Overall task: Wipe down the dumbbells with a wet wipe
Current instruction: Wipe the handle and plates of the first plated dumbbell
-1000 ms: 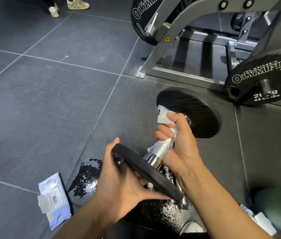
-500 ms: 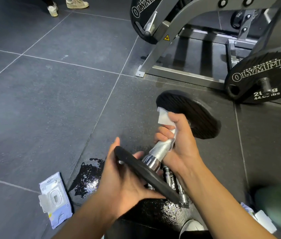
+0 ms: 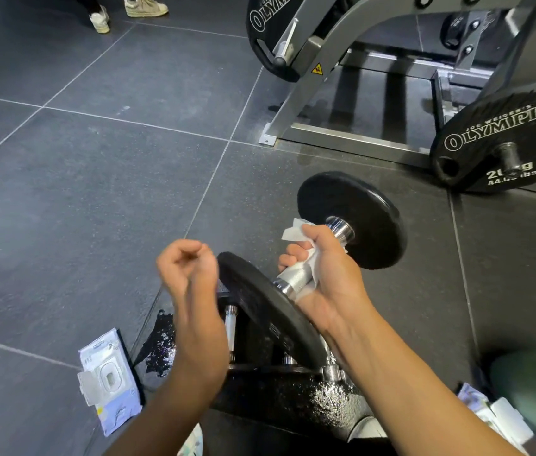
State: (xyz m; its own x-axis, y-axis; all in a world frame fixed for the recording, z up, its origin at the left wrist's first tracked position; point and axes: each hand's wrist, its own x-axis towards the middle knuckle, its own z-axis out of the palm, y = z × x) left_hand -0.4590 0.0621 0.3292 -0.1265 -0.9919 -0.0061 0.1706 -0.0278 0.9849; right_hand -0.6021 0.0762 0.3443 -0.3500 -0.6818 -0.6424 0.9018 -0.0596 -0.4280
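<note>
The left hand [image 3: 191, 291] had released the black-plated chrome dumbbell [image 3: 355, 222], curled loosely, empty. The right hand [image 3: 326, 278] clamped a white wet wipe [image 3: 295, 232] round its handle [image 3: 293, 275]; wiping likely paused.

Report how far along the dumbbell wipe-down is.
Done: nothing visibly finished. In hand: the right hand grips the wet wipe round the dumbbell handle; the left hand holds nothing. Left: its black plates, plus other handles below.

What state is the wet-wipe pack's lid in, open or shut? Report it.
Open. The wet-wipe pack lies on the floor with its lid flipped out to the left, leaving the oval dispensing slot uncovered.
</note>
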